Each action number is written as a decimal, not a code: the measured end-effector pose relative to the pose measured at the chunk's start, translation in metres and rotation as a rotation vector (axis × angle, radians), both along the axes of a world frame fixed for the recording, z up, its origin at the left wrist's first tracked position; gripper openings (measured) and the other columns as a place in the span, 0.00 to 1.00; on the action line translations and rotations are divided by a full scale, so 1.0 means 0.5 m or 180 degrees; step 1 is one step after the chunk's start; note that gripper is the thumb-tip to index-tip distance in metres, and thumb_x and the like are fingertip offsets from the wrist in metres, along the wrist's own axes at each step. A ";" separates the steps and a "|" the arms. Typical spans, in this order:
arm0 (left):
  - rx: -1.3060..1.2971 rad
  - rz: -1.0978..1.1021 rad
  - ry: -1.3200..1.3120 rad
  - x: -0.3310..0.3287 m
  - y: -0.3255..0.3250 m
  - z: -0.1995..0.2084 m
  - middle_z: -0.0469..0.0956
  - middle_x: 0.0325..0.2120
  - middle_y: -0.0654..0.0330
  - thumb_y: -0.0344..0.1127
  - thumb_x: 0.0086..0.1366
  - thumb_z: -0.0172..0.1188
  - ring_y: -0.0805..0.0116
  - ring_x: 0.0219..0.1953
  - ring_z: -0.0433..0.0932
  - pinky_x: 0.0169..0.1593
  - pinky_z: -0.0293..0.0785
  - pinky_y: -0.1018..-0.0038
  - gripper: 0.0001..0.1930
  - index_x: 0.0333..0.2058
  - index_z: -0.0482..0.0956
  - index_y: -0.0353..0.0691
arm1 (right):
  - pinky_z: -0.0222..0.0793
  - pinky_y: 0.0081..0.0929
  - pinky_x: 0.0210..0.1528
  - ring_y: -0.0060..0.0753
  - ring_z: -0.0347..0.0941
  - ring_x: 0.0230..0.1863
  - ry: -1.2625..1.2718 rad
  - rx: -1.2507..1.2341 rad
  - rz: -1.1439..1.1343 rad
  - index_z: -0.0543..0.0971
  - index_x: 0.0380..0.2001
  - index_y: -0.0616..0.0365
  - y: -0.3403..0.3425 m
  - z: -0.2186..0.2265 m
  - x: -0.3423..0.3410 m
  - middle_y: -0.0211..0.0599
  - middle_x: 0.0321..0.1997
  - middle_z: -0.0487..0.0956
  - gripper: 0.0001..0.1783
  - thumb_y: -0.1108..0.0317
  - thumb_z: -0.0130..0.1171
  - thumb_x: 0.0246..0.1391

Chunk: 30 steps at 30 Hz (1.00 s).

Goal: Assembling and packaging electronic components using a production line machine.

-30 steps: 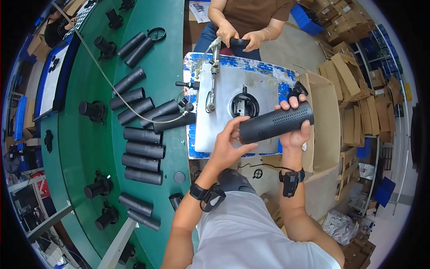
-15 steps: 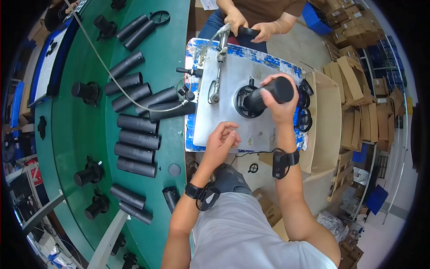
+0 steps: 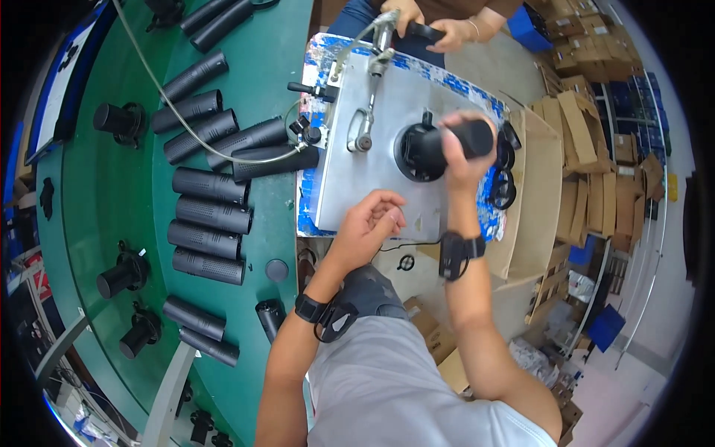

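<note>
My right hand (image 3: 463, 167) is wrapped round a black cylinder (image 3: 477, 139), thumb on the near side. The cylinder leans to the right, its closed end up and its other end at a round black base (image 3: 418, 170) on the metal plate (image 3: 335, 190). My left hand (image 3: 369, 227) rests near the plate's front edge with its fingers curled in and the thumb against them. Whatever they may hold is hidden. To the left of the cylinder, a metal rod tool (image 3: 370, 104) with a hose lies over the plate.
Black perforated tubes (image 3: 212, 214) lie in rows on the green table (image 3: 287, 59) at left. Several black flanged cylinders (image 3: 119, 123) stand farther left. Black rings (image 3: 503, 190) lie by an open carton (image 3: 540, 201) at right. Across the bench, a co-worker's hands (image 3: 447, 33) hold a black part.
The whole view has shifted, so the table's things sit farther left. My right hand still grips the cylinder. My left hand's fingers are curled a little more.
</note>
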<state>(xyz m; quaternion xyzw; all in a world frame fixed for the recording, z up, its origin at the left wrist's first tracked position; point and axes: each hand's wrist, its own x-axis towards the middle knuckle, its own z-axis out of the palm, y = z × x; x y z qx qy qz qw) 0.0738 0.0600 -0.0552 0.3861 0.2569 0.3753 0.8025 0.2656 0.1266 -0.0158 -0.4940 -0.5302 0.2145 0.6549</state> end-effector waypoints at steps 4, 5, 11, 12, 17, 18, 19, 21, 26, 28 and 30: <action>-0.0069 -0.0022 -0.0076 0.010 -0.006 0.001 0.76 0.31 0.62 0.30 0.69 0.49 0.78 0.34 0.74 0.39 0.73 0.80 0.10 0.46 0.71 0.32 | 0.70 0.28 0.48 0.30 0.74 0.40 -0.0579 0.0190 -0.0968 0.69 0.42 0.61 -0.040 -0.027 -0.048 0.37 0.37 0.77 0.21 0.74 0.65 0.44; 0.0022 0.0034 -0.0102 0.011 0.002 -0.002 0.76 0.31 0.61 0.29 0.69 0.50 0.78 0.34 0.74 0.39 0.73 0.80 0.10 0.46 0.71 0.32 | 0.70 0.28 0.49 0.29 0.74 0.40 -0.0740 0.0071 -0.1303 0.69 0.42 0.61 -0.023 -0.021 -0.060 0.36 0.38 0.77 0.21 0.74 0.66 0.44; 0.0037 -0.0016 -0.0051 0.001 -0.001 -0.012 0.76 0.32 0.61 0.29 0.69 0.50 0.77 0.34 0.74 0.40 0.73 0.80 0.10 0.46 0.71 0.32 | 0.66 0.32 0.55 0.32 0.72 0.44 -0.0613 -0.1413 0.1676 0.70 0.46 0.62 -0.005 0.063 0.064 0.41 0.40 0.77 0.30 0.70 0.69 0.37; 0.0024 -0.0024 -0.0051 0.006 0.000 -0.009 0.76 0.32 0.61 0.29 0.69 0.50 0.77 0.34 0.74 0.40 0.73 0.80 0.10 0.46 0.71 0.32 | 0.66 0.33 0.55 0.33 0.73 0.45 -0.0632 -0.1354 0.1926 0.71 0.45 0.63 0.016 0.070 0.092 0.41 0.40 0.77 0.28 0.70 0.68 0.38; -0.0002 0.0034 -0.0186 0.001 0.000 -0.005 0.76 0.32 0.61 0.29 0.69 0.50 0.77 0.35 0.74 0.41 0.73 0.79 0.09 0.45 0.71 0.32 | 0.69 0.36 0.51 0.34 0.75 0.40 -0.0336 -0.0164 -0.0127 0.70 0.41 0.63 -0.026 -0.017 -0.003 0.41 0.36 0.77 0.22 0.75 0.64 0.40; 0.0010 0.0051 -0.0174 0.002 -0.004 0.000 0.76 0.32 0.61 0.29 0.69 0.50 0.77 0.35 0.74 0.41 0.73 0.79 0.09 0.45 0.71 0.32 | 0.70 0.34 0.50 0.34 0.75 0.38 -0.0178 0.0011 -0.0558 0.70 0.41 0.63 -0.031 -0.032 -0.027 0.41 0.36 0.77 0.21 0.75 0.63 0.41; -0.0040 0.0178 -0.0121 -0.001 -0.006 0.005 0.76 0.31 0.61 0.28 0.69 0.50 0.77 0.35 0.74 0.40 0.73 0.79 0.09 0.45 0.72 0.32 | 0.70 0.34 0.50 0.34 0.75 0.38 -0.0172 0.0023 -0.0575 0.70 0.41 0.63 -0.025 -0.031 -0.026 0.41 0.36 0.77 0.21 0.75 0.63 0.41; -0.0077 0.0292 -0.0055 -0.015 -0.005 0.017 0.76 0.31 0.61 0.28 0.68 0.50 0.77 0.34 0.75 0.40 0.73 0.79 0.09 0.44 0.73 0.32 | 0.70 0.33 0.49 0.34 0.75 0.38 -0.0297 -0.0246 -0.0049 0.69 0.42 0.62 -0.007 -0.030 -0.019 0.42 0.36 0.77 0.21 0.76 0.62 0.42; 0.0649 0.1412 0.0859 -0.112 0.102 0.062 0.77 0.26 0.61 0.26 0.67 0.50 0.77 0.32 0.75 0.37 0.71 0.80 0.07 0.41 0.74 0.32 | 0.71 0.36 0.48 0.36 0.74 0.37 0.0044 -0.0358 0.0903 0.68 0.44 0.63 0.004 -0.039 0.045 0.45 0.34 0.76 0.22 0.71 0.61 0.43; 0.0880 0.1728 0.0983 -0.131 0.161 0.063 0.76 0.26 0.61 0.26 0.67 0.50 0.78 0.31 0.74 0.37 0.70 0.81 0.07 0.41 0.75 0.32 | 0.72 0.37 0.47 0.36 0.74 0.38 -0.0403 0.0088 0.0480 0.68 0.44 0.62 -0.020 -0.054 0.028 0.45 0.35 0.76 0.22 0.71 0.61 0.44; 0.1113 0.1836 0.1219 -0.135 0.224 0.041 0.76 0.26 0.62 0.26 0.67 0.50 0.79 0.31 0.73 0.37 0.70 0.82 0.07 0.41 0.75 0.32 | 0.72 0.32 0.46 0.33 0.75 0.37 -0.0302 0.0116 0.0403 0.69 0.42 0.63 -0.008 -0.056 0.024 0.43 0.33 0.78 0.23 0.72 0.64 0.41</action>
